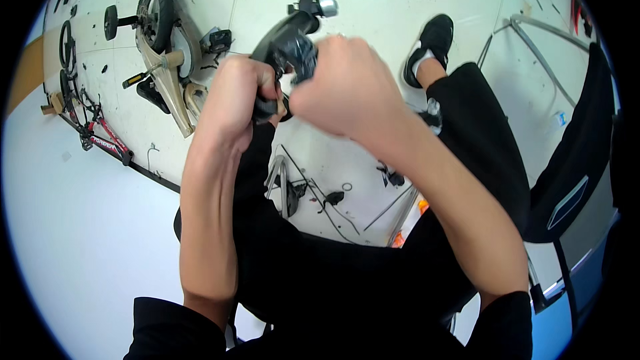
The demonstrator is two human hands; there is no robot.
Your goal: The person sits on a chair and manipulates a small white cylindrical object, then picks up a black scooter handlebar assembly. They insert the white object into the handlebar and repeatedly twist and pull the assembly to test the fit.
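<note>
My left hand (237,97) is clenched around the lower end of a black handlebar part (290,43) and holds it up in front of me. The part carries a black grip, a clamp and a silver bell-like cap (327,5) at its top. My right hand (340,83) is closed in a fist on the same part from the right side, over its middle. Both forearms rise from the lower edge, and my fingers hide the part's middle.
A tan bike frame with a small black wheel (157,10) lies on the white floor mat at the upper left. Cables, small black parts and metal rods (327,200) lie below my hands. My black-trousered leg and black shoe (433,37) stretch right. A black chair (580,160) stands at the right.
</note>
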